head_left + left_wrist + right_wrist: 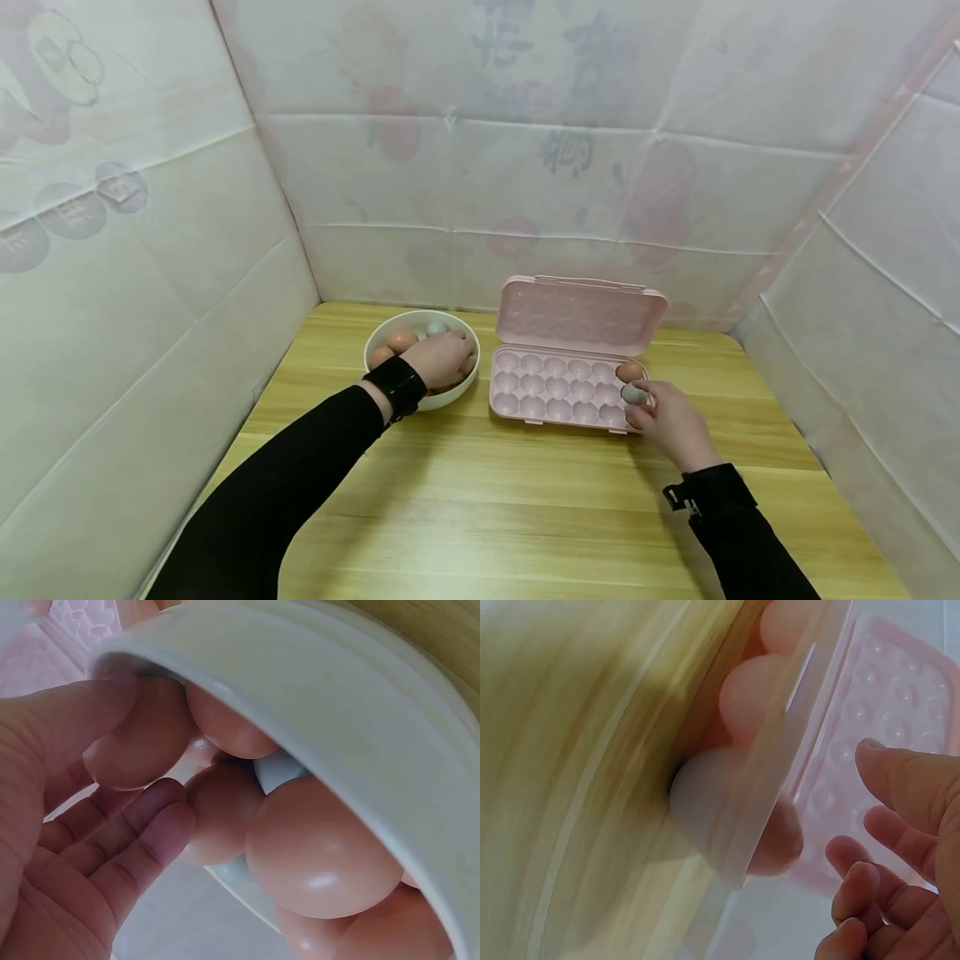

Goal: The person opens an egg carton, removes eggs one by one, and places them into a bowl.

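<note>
In the left wrist view my left hand (67, 817) pinches a brown egg (142, 735) between thumb and fingers, just inside the tilted-looking rim of a white bowl (322, 682). More brown eggs (322, 847) and a pale egg (279, 771) lie beside it. My right hand (671, 421) hovers over the right end of a pink egg carton (517, 417), fingers loosely bent, with nothing between them in the right wrist view. A pale green egg (634, 394) sits in the end column right at its fingertips, with a brown egg (630, 371) behind it.
The carton's lid (581, 317) stands raised at the back. The other visible cups, left of the eggs, hold nothing. Carton and bowl rest on a wood-grain table (480, 508). White printed sheets (450, 183) hang behind and on both sides.
</note>
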`<state>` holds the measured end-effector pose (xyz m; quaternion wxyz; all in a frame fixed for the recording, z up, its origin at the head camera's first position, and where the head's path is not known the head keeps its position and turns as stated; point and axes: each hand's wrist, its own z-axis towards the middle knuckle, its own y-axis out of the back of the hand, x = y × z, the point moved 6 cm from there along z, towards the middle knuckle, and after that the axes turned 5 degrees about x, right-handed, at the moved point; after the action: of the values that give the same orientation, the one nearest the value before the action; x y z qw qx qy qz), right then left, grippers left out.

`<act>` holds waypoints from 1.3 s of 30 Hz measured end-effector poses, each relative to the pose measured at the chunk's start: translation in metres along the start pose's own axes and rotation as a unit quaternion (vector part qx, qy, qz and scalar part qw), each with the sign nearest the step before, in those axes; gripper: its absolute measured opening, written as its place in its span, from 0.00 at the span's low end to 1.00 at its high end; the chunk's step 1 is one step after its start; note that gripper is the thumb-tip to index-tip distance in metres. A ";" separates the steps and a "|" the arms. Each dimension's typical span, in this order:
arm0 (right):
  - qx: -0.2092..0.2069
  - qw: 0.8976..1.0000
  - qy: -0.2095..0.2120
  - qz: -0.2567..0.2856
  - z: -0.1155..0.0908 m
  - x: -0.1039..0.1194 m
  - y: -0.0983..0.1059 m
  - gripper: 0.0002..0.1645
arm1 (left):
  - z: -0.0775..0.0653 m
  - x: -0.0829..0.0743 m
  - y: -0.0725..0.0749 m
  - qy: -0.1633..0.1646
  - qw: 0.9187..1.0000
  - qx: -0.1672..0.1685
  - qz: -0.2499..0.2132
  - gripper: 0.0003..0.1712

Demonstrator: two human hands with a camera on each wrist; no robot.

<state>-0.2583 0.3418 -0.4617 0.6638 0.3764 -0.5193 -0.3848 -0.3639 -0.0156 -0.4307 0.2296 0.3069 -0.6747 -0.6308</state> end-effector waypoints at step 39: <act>0.049 0.996 -0.009 -0.071 -0.002 -0.018 -0.007 0.05 | -0.130 -0.079 -0.043 0.015 0.922 -0.251 -0.295 0.17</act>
<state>-0.2600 0.3548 -0.4757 0.6104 0.4412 -0.5156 -0.4085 -0.2115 -0.0530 -0.4543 0.1134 0.4338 -0.3697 -0.8138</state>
